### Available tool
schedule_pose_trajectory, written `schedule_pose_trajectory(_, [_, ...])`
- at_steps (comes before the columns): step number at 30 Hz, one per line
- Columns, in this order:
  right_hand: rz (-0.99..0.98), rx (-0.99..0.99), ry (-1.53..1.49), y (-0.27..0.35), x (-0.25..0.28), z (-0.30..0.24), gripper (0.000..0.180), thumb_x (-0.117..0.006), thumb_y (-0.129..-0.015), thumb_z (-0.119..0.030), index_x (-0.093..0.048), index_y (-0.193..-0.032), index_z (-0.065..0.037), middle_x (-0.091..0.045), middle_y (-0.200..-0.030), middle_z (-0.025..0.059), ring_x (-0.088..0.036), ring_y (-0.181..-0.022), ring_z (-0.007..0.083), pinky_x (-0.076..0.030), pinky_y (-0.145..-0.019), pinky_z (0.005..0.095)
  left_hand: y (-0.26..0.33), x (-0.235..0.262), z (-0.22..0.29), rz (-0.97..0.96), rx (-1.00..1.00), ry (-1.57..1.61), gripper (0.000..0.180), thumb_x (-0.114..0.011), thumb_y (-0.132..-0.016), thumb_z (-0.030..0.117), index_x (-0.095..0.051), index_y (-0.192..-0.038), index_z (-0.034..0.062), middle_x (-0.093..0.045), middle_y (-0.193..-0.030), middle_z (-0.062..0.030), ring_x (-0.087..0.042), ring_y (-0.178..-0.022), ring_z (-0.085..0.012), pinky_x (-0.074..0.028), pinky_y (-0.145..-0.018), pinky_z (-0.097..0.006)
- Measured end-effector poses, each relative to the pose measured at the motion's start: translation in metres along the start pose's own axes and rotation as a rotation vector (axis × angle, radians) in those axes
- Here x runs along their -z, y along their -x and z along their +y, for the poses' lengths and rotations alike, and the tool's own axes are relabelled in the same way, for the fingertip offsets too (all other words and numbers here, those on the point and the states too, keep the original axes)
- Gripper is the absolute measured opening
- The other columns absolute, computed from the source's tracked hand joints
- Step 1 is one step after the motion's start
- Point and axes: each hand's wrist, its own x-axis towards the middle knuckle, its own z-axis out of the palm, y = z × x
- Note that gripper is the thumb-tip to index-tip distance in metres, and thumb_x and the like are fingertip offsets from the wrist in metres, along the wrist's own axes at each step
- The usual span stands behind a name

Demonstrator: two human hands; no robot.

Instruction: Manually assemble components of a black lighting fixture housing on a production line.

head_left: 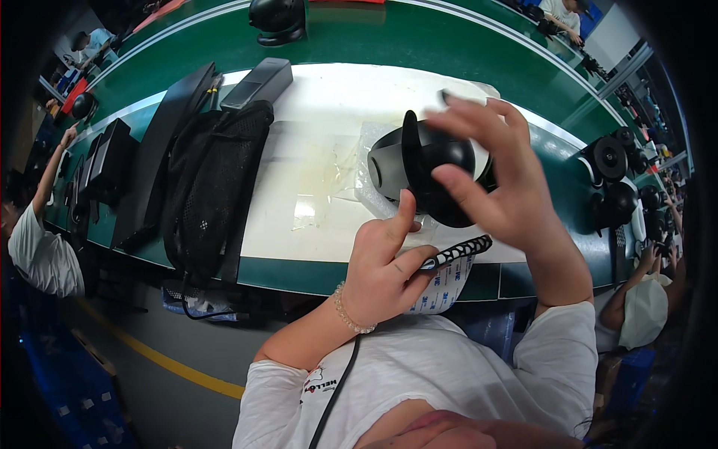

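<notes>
Black mesh bag (213, 183), contents hidden; right hand (512, 183) spread, apparently empty; left hand (383, 260) clasping patterned tool (458, 252), near table (307, 275) edge.

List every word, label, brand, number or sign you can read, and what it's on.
White sheet: repeated blue lettering; I won't copy printed wording.
White T-shirt: dark lettering, likewise not copied.
Black mesh bag: small pale mark, too small to read.
Blue stack, lower left: pale labels, unreadable.
Black-and-grey device: no lettering I can make out.

Green-topped workbenches (351, 45) stand over a grey floor (187, 408) (a yellow stripe (177, 367) runs along it).
</notes>
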Motion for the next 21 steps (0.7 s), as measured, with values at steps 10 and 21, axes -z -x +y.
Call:
schedule_pose_trajectory(10, [0.256, -0.378, -0.553, 0.027, 0.004, 0.071, 0.009, -0.053, -0.086, -0.015, -0.055, -0.088, -0.007, -0.050, -0.116, 0.0102, -0.038, -0.119, 0.0231, -0.028, -0.097, 0.0345, -0.001, -0.005, 0.000, 0.047, 0.019, 0.013, 0.025, -0.074, -0.057, 0.008, -0.063, -0.080, 0.0046, -0.027, -0.137, -0.0247, -0.054, -0.080, -0.0233, -0.039, -0.068, -0.032])
schedule_pose_trajectory(21, [0.339, -0.191, -0.035, 0.036, -0.004, 0.069, 0.008, -0.056, -0.080, -0.011, -0.057, -0.084, -0.005, -0.058, -0.102, 0.0077, -0.050, -0.105, 0.0255, -0.036, -0.090, 0.0337, 0.000, -0.006, 0.000, 0.023, 0.020, -0.030, 0.023, -0.073, -0.058, 0.008, -0.063, -0.078, 0.0041, -0.026, -0.138, -0.0235, -0.054, -0.079, -0.0224, -0.038, -0.067, -0.031])
